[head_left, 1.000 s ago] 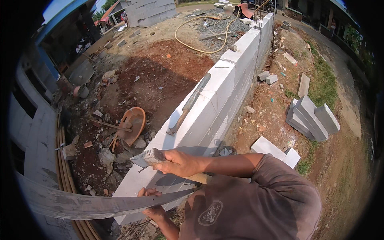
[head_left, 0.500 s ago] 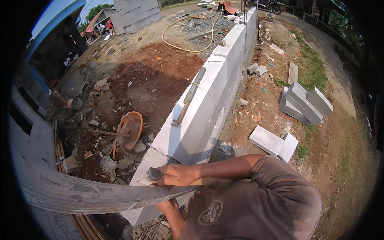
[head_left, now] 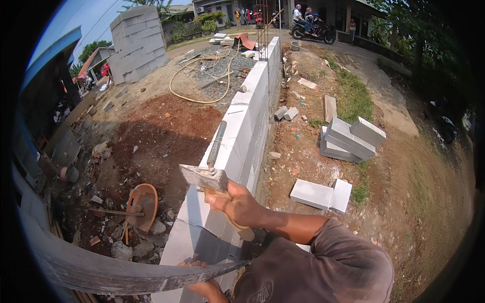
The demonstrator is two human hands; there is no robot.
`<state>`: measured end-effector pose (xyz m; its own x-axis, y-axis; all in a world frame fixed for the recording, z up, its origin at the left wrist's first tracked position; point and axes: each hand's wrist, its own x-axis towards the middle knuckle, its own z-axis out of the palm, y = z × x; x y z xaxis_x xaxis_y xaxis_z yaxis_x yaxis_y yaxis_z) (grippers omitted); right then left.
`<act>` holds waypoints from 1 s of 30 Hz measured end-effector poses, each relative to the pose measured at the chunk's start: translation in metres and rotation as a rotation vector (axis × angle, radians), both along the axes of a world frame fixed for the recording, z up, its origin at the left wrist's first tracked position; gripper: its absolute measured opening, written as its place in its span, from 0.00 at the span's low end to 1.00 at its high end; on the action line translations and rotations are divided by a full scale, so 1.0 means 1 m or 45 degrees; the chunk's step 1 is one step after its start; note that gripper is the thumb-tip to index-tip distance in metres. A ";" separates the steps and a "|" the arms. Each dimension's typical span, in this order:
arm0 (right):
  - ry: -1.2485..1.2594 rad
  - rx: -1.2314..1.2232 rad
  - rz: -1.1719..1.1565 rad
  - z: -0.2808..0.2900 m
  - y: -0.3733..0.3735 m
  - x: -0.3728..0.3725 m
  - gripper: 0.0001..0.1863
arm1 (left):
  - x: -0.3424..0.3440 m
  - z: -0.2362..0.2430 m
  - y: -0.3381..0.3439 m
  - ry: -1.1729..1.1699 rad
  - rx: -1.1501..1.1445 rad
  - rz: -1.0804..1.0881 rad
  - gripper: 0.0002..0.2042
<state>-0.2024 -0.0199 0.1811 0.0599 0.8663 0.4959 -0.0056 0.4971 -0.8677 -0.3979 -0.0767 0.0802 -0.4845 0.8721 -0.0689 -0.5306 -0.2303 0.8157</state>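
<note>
My right hand [head_left: 237,204] is closed round the wooden handle of a hatchet [head_left: 204,178], raised above a wall of white lightweight blocks [head_left: 214,214]. Its blade points left; the square butt of its head faces right. Lower down, my left hand [head_left: 199,285] lies on the top of the nearest block, fingers stretched, partly hidden by a grey timber board [head_left: 126,278] crossing in front. Farther along the wall top lies a tool with a long grey handle [head_left: 217,144]; the hatchet covers its other end. A dark joint line runs between the near blocks.
Left of the wall are an orange basin [head_left: 146,217], rubble [head_left: 134,250] and a yellowish hose [head_left: 184,96]. On the right lie loose white blocks [head_left: 310,193] and a block stack [head_left: 348,139]. Beyond the wall, people ride a motorbike [head_left: 316,33].
My right hand has lifted the hatchet up and away from the near block. The view has tilted up and shifted right. My left hand's fingers now show on the block's top.
</note>
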 end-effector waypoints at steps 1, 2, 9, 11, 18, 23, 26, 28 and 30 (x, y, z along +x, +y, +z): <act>0.081 0.033 0.042 0.013 -0.002 0.010 0.17 | 0.002 0.000 0.003 0.000 0.037 -0.017 0.12; 0.177 0.046 0.086 0.021 -0.007 0.019 0.17 | 0.001 -0.001 0.000 0.014 0.053 -0.032 0.12; 0.163 -0.449 0.046 -0.011 0.005 0.031 0.18 | 0.010 -0.007 0.011 0.161 0.092 -0.093 0.11; 0.126 -0.317 0.187 -0.026 0.008 0.023 0.20 | 0.014 -0.001 0.011 0.287 0.074 -0.066 0.11; -0.046 -0.340 0.949 -0.044 0.017 -0.004 0.28 | 0.024 -0.021 0.034 0.592 0.093 -0.058 0.14; -0.295 -0.325 0.814 -0.057 0.021 -0.011 0.35 | 0.053 -0.012 0.047 0.737 0.181 0.092 0.15; -0.503 -0.351 0.805 -0.074 0.029 -0.016 0.47 | 0.064 -0.009 0.054 0.788 0.233 0.155 0.16; -0.238 -0.271 0.686 -0.088 0.022 -0.025 0.45 | 0.070 -0.008 0.058 0.812 0.285 0.175 0.16; -0.067 -0.202 0.676 -0.086 0.017 -0.026 0.41 | 0.072 -0.009 0.059 0.808 0.371 0.218 0.17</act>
<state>-0.2283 -0.0029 0.0947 -0.4266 0.8350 0.3475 -0.1745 0.3010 -0.9375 -0.3255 -0.0179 0.0713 -0.4853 0.7204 0.4955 0.0882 -0.5235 0.8475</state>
